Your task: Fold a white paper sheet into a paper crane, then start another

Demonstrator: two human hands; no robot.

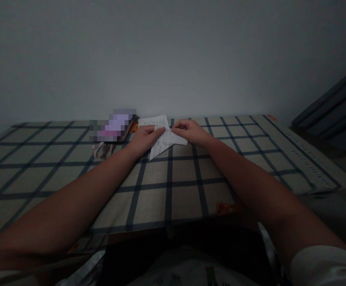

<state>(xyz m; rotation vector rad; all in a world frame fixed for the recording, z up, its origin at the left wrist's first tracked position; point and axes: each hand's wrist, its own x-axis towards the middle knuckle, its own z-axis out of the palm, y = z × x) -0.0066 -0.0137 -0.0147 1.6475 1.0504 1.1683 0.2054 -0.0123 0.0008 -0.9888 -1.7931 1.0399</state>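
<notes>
A white printed sheet of paper [164, 143], partly folded into a pointed shape, lies on a checked bedsheet [173, 186]. My left hand [144, 139] is closed, pinching the paper's left side with thumb and fingers. My right hand [191, 131] is closed too, pinching the paper's upper right part. Both hands meet over the paper near the far edge of the bed, by the wall. A second white sheet [152, 120] lies just behind the hands.
A blurred purple and grey object [113, 126] sits left of the paper, with a pale cord [101, 150] beside it. A plain wall [173, 59] rises behind the bed. A dark slanted panel [334, 111] stands at the right. The room is dim.
</notes>
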